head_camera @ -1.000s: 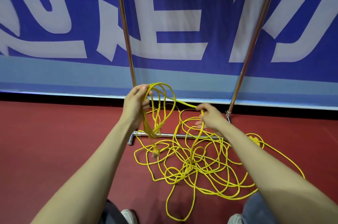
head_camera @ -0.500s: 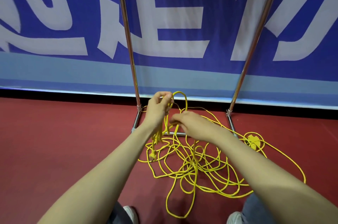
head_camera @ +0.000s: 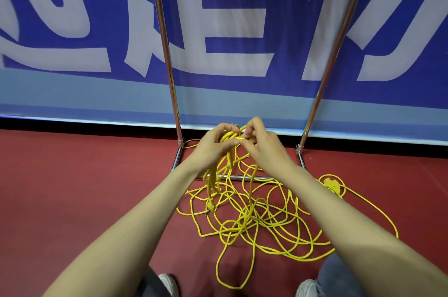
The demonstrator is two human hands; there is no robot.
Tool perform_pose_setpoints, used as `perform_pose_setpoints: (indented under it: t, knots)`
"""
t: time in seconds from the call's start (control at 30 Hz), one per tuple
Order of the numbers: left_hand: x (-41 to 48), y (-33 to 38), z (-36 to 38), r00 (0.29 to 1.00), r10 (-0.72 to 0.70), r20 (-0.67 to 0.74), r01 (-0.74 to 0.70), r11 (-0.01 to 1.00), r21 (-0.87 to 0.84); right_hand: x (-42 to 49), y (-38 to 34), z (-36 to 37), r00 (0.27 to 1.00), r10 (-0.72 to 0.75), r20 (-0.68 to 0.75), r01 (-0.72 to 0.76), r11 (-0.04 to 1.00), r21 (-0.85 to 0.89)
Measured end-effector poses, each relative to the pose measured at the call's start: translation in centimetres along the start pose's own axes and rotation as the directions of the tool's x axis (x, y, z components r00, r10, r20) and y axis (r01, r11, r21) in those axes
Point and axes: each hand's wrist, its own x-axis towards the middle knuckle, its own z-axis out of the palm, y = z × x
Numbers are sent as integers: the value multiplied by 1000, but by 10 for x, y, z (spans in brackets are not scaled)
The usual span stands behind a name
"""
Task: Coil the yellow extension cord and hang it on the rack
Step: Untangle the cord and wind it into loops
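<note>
A long yellow extension cord [head_camera: 264, 221] lies in a loose tangle on the red floor. My left hand [head_camera: 213, 145] grips a bunch of gathered loops that hang down, with the plug end [head_camera: 210, 207] dangling just above the floor. My right hand [head_camera: 260, 142] touches the left one and pinches a strand of the cord at the top of the bunch. The yellow socket end [head_camera: 331, 184] rests on the floor to the right. The metal rack's left post [head_camera: 164, 49] and right post [head_camera: 332, 54] rise behind my hands; its top is out of view.
The rack's base bar [head_camera: 242, 177] lies on the floor under the cord. A blue and white banner wall [head_camera: 230, 29] stands close behind the rack. My shoes [head_camera: 169, 284] and knees show at the bottom edge. Bare red floor [head_camera: 72, 187] stretches to the left.
My right hand has come up and left from the floor tangle to meet my left hand, bringing another strand to the bunch. The held loops now hang lower and narrower.
</note>
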Motion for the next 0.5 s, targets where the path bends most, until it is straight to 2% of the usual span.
perform_pose_setpoints:
  t: [0.13, 0.23, 0.27, 0.33, 0.37, 0.43, 0.5]
  knots:
    - [3, 4, -2, 994, 43, -99, -40, 999, 30, 3, 0, 1, 996, 87, -15, -84, 986, 141]
    - [4, 12, -6, 973, 66, -220, -89, 991, -97, 1, 9, 6, 962, 205, 181, -246, 938, 246]
    - [4, 14, -9, 964, 77, -256, -113, 985, -129, -2, 17, 9, 936, 235, 263, -294, 932, 215]
    - [7, 18, -17, 945, 97, -312, -156, 973, -170, -7, 32, 11, 894, 255, 368, -297, 953, 62]
    - [8, 19, -22, 938, 97, -334, -168, 967, -192, -9, 39, 12, 877, 267, 399, -308, 950, 41]
    - [10, 19, -30, 936, 80, -343, -162, 962, -219, -12, 43, 10, 869, 284, 404, -380, 908, 179]
    - [11, 16, -36, 943, 50, -330, -120, 973, -195, -8, 40, 3, 919, 303, 251, -382, 837, 392]
